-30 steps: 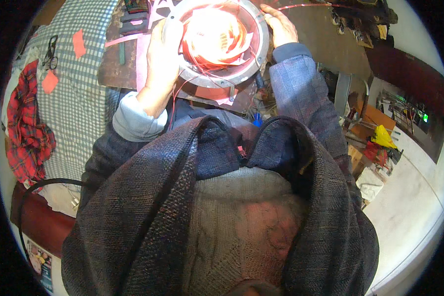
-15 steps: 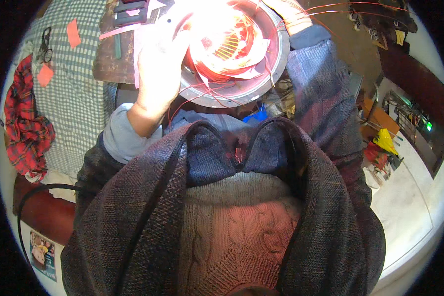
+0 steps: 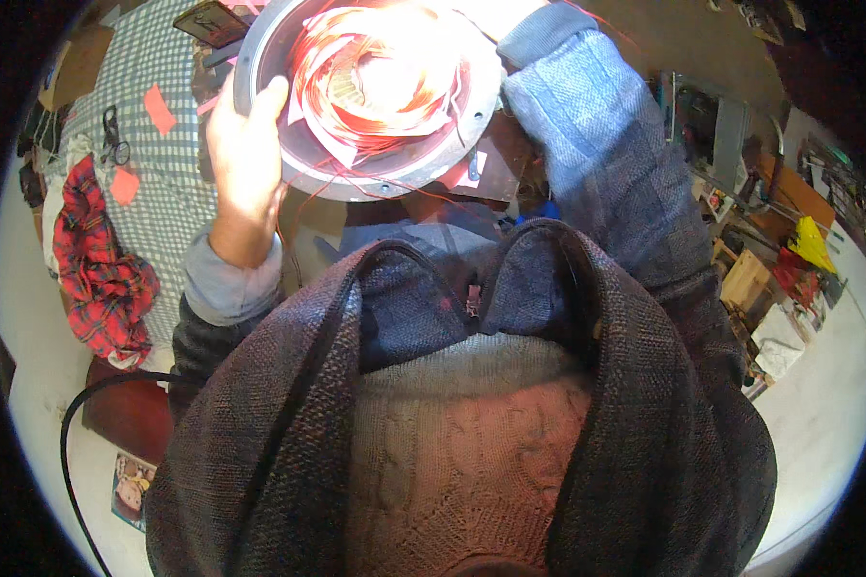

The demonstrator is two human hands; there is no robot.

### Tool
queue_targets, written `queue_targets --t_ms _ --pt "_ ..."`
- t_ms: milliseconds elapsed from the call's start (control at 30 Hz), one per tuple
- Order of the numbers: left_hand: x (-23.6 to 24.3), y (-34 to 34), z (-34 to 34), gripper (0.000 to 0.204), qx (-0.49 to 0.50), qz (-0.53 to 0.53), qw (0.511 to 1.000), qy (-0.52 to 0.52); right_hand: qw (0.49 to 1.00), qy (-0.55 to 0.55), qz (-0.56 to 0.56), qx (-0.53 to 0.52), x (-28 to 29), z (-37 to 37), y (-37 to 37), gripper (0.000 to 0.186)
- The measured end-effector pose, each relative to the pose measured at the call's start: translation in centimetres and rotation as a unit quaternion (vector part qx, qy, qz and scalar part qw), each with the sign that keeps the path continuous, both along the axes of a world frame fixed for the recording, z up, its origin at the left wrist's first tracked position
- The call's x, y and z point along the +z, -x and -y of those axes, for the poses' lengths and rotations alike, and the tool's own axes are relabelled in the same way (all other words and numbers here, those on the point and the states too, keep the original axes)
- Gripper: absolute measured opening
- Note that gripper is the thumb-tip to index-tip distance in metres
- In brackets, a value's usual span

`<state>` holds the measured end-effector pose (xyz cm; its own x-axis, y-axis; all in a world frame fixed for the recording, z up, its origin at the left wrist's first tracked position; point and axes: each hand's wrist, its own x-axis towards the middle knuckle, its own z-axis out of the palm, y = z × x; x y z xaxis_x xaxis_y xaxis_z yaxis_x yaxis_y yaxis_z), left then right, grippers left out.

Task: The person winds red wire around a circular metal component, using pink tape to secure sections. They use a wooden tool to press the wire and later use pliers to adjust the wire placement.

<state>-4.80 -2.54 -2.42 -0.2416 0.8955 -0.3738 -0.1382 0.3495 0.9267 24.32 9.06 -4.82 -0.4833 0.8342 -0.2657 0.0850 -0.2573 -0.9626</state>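
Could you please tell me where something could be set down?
The checked cloth looks bare between the red plaid cloth and the left cuff. It is crowded around the yellow item and inside the metal ring the left hand holds.

at left, a checked cloth [image 3: 178, 159] spreads beside crumpled red plaid fabric [image 3: 101, 274], with a dark red panel [image 3: 130, 423] below. a pale surface [image 3: 818, 452], wall or floor unclear, curves at lower right; white light [image 3: 414, 58] glares at top.
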Motion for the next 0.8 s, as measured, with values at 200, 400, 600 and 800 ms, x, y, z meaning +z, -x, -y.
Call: queue_targets --t_ms 200,400,600,800 --pt "-0.9 1.2 -7.6 0.049 -0.279 -0.061 0.942 -0.177 0.984 -0.053 0.129 -0.112 1.7 4.0 -3.4 0.043" --pt "-0.9 1.0 -14.6 0.051 -0.485 -0.033 0.835 -0.257 0.952 -0.054 0.138 -0.266 3.4 10.6 -1.6 0.046" --pt "-2.4 1.1 -15.7 0.059 -0.497 0.079 0.845 -0.178 0.935 -0.047 0.033 -0.350 1.3 10.2 2.9 0.050" --pt "-0.1 4.1 -12.0 0.065 -0.411 -0.086 0.903 -0.093 0.934 -0.072 0.158 -0.312 -2.3 18.0 -2.3 0.056"
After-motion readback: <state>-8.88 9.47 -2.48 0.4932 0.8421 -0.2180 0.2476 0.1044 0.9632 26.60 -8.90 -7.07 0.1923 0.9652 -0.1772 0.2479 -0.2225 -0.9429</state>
